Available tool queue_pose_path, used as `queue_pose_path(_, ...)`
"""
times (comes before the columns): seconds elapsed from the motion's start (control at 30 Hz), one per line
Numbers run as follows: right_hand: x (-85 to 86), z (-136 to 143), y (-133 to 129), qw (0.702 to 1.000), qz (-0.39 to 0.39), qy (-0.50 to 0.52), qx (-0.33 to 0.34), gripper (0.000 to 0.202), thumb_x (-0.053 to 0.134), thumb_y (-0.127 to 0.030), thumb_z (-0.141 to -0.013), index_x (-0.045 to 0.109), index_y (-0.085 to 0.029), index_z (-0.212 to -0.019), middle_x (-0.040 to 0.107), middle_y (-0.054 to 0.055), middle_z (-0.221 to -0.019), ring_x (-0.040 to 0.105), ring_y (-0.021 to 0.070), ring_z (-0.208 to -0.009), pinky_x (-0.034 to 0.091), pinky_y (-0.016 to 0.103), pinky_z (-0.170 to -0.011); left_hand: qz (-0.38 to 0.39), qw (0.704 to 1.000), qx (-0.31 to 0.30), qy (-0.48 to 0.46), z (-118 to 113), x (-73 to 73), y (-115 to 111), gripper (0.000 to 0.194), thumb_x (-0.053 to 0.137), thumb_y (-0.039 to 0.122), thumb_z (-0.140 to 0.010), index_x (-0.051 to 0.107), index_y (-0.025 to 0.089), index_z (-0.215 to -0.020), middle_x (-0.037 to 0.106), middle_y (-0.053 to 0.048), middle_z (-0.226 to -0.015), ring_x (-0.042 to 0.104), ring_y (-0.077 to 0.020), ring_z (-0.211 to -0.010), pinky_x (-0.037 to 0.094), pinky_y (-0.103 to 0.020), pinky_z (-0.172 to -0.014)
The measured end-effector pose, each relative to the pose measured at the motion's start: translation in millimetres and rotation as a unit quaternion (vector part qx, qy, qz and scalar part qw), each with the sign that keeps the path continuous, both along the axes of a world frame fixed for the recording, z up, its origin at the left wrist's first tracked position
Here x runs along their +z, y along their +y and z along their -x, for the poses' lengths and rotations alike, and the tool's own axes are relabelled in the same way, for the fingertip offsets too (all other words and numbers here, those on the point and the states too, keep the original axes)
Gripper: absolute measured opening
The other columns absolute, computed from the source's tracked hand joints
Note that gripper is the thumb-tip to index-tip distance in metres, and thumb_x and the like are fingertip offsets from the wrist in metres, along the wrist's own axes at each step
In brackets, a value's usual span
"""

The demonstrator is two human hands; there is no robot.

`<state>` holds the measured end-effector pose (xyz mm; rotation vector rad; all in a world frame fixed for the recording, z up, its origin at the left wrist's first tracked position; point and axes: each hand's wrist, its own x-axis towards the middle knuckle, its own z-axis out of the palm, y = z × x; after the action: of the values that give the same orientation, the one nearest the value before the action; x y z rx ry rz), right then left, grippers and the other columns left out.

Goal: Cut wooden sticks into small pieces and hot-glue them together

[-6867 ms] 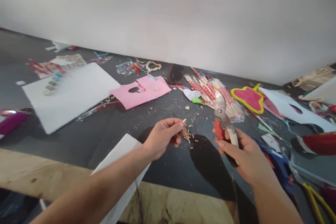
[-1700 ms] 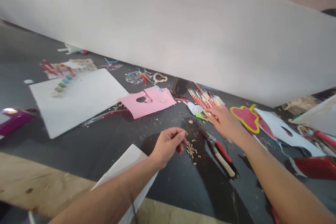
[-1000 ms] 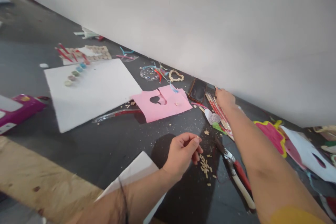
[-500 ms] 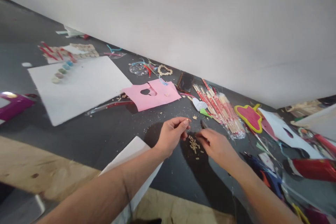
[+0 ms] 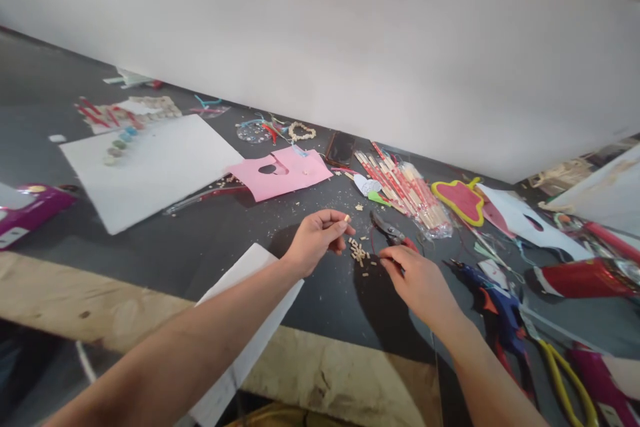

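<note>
My left hand (image 5: 320, 240) pinches a small piece (image 5: 347, 218), its lower end hidden by my fingers. My right hand (image 5: 415, 283) covers most of the handles of the cutters (image 5: 386, 229) just beyond it, so I cannot tell whether it grips anything. Cut bits (image 5: 358, 251) lie between my hands, sticks (image 5: 400, 183) beyond the right, and my left forearm (image 5: 200, 343) blocks part of a white sheet (image 5: 244, 268).

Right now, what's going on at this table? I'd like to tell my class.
A person's left hand pinches a small pale piece. The right hand is at the shears and hides part of them; whether it grips them is unclear. Between the hands, a loose pile of similar pieces lies on the dark table, with a bunch of sticks beyond.
</note>
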<state>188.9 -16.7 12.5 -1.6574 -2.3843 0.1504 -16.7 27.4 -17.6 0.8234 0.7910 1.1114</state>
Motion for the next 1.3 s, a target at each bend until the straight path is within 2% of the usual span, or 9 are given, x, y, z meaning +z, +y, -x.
queue_pose_path(0.17, -14.4, 0, -4, 0.999, -0.028, 0.013, -0.010, 0.017, 0.048, -0.022, -0.089, 0.064, -0.021, -0.088, 0.067, 0.005, -0.088, 0.063, 0.0198, -0.085, 0.049, 0.034, -0.078, 0.006, 0.998, -0.059, -0.004, -1, 2.7, -5, 0.025, 0.072, 0.033, -0.072, 0.061, 0.012, -0.081, 0.067, -0.003, -0.077, 0.053, -0.0052, -0.047, 0.044, -0.017, -0.042)
queue_pose_path(0.33, -19.1, 2, -5, 0.999, -0.036, 0.013, 0.015, 0.017, 0.050, -0.024, -0.089, 0.067, -0.022, -0.086, 0.065, 0.007, -0.086, 0.061, 0.0215, -0.083, 0.048, 0.037, -0.080, 0.045, 0.991, -0.123, 0.014, -4, 4.7, -11, 0.025, 0.073, 0.033, -0.071, 0.065, 0.011, -0.082, 0.063, -0.001, -0.068, 0.053, -0.0052, -0.045, 0.044, -0.017, -0.040)
queue_pose_path(0.47, -17.7, 4, -6, 0.998, -0.045, 0.030, 0.024, 0.017, 0.047, -0.019, -0.090, 0.063, -0.020, -0.086, 0.065, 0.008, -0.088, 0.060, 0.0226, -0.085, 0.048, 0.039, -0.080, 0.085, 0.984, -0.156, 0.026, -7, 6.0, -14, 0.025, 0.074, 0.031, -0.071, 0.066, 0.010, -0.084, 0.064, -0.002, -0.070, 0.055, -0.0055, -0.047, 0.048, -0.017, -0.043)
queue_pose_path(0.67, -9.2, 10, -14, 0.983, -0.096, 0.139, 0.075, 0.010, 0.049, -0.014, -0.089, 0.057, -0.021, -0.091, 0.066, 0.005, -0.087, 0.062, 0.0170, -0.083, 0.050, 0.030, -0.075, 0.117, 0.972, -0.201, 0.040, -7, 9.6, -17, 0.022, 0.073, 0.025, -0.072, 0.066, 0.010, -0.086, 0.066, -0.003, -0.067, 0.057, -0.0065, -0.047, 0.049, -0.017, -0.043)
queue_pose_path(0.8, -6.2, 14, -16, 0.983, -0.117, 0.114, 0.083, 0.011, 0.048, -0.014, -0.089, 0.057, -0.021, -0.092, 0.066, 0.005, -0.086, 0.063, 0.0174, -0.081, 0.051, 0.030, -0.073, 0.115, 0.964, -0.233, 0.050, -7, 9.5, -19, 0.021, 0.072, 0.025, -0.073, 0.067, 0.011, -0.089, 0.065, -0.002, -0.067, 0.058, -0.0065, -0.048, 0.049, -0.017, -0.043)
queue_pose_path(1.1, -3.5, 13, -18, 0.982, -0.140, 0.071, 0.102, 0.011, 0.050, -0.012, -0.088, 0.059, -0.019, -0.092, 0.067, 0.006, -0.085, 0.063, 0.0175, -0.081, 0.051, 0.031, -0.077, 0.110, 0.957, -0.258, 0.074, -7, 10.6, -20, 0.012, 0.068, 0.020, -0.075, 0.068, 0.012, -0.083, 0.063, 0.001, -0.064, 0.057, -0.0053, -0.047, 0.049, -0.015, -0.044)
queue_pose_path(1.3, -4.1, 10, -20, 0.986, -0.113, 0.028, 0.116, 0.021, 0.045, -0.010, -0.088, 0.061, -0.020, -0.098, 0.068, 0.008, -0.093, 0.063, 0.0199, -0.086, 0.050, 0.035, -0.081, 0.090, 0.957, -0.259, 0.100, -7, 10.3, -22, 0.011, 0.066, 0.022, -0.077, 0.069, 0.013, -0.083, 0.061, 0.001, -0.062, 0.057, -0.0062, -0.048, 0.049, -0.016, -0.044)
